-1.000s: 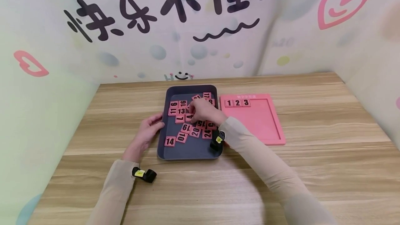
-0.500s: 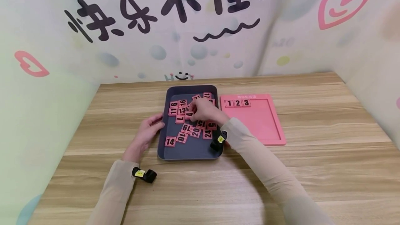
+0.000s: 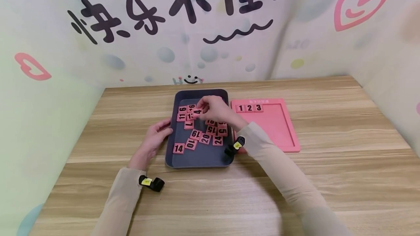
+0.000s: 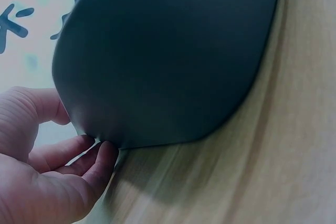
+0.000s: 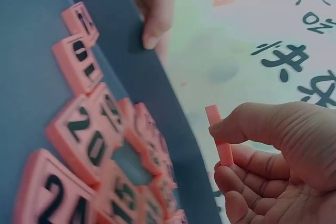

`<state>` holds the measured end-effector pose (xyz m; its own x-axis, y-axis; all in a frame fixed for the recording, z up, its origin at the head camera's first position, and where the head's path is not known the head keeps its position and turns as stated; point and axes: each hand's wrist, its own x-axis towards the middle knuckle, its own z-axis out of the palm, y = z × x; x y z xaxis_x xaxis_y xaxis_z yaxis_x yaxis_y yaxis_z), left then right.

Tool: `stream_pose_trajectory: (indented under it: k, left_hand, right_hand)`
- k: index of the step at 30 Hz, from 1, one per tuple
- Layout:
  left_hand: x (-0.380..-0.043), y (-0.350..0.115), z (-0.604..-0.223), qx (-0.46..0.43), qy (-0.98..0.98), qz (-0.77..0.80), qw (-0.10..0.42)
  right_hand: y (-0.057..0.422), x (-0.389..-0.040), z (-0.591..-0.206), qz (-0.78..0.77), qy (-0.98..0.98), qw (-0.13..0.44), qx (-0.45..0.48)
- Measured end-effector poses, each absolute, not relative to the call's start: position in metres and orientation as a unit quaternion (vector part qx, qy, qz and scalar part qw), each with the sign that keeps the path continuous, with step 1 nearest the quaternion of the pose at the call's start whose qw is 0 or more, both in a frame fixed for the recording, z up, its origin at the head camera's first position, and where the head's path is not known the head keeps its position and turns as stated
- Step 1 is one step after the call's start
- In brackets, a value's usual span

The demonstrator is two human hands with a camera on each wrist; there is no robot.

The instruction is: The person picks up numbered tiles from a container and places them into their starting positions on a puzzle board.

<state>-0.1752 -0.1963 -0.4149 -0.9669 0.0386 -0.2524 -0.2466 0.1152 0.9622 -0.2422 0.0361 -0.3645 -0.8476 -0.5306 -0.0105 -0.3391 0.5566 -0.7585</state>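
Observation:
My right hand (image 3: pixel 214 112) pinches a pink number tile marked 4 (image 3: pixel 197 112) between thumb and fingers, over the dark grey tray (image 3: pixel 200 158). In the right wrist view the tile (image 5: pixel 219 136) is seen on edge, the thumb on one side and fingertips on the other. My left hand (image 3: pixel 155 137) holds the tray by its left side, thumb at the rim; in the left wrist view its fingertips (image 4: pixel 107 148) meet the tray's outer wall. Several other pink number tiles, such as 14 (image 3: pixel 178 148) and 20 (image 3: pixel 205 138), lie loose in the tray, some turned. The right hand hides those at the back.
Right beside the tray lies a pink puzzle frame (image 3: pixel 293 134), with tiles 1 (image 3: pixel 241 108), 2 (image 3: pixel 249 108) and 3 (image 3: pixel 258 108) along its top left. Both rest on a wooden table (image 3: pixel 210 199). A printed cloth (image 3: pixel 131 57) hangs behind it.
The right hand has lifted the 4 tile from among the others and drawn slightly back and upward, its wrist shifting right. The left hand and the tray have stayed put.

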Motion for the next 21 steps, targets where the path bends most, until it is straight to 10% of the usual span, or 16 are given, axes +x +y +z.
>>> stream_pose_trajectory:
  k: [21]
  left_hand:
    - [-0.175,-0.194,-0.412,-0.073,0.743,0.655,0.115]
  right_hand:
    - [0.144,-0.242,-0.349,-0.382,0.902,0.064,-0.189]
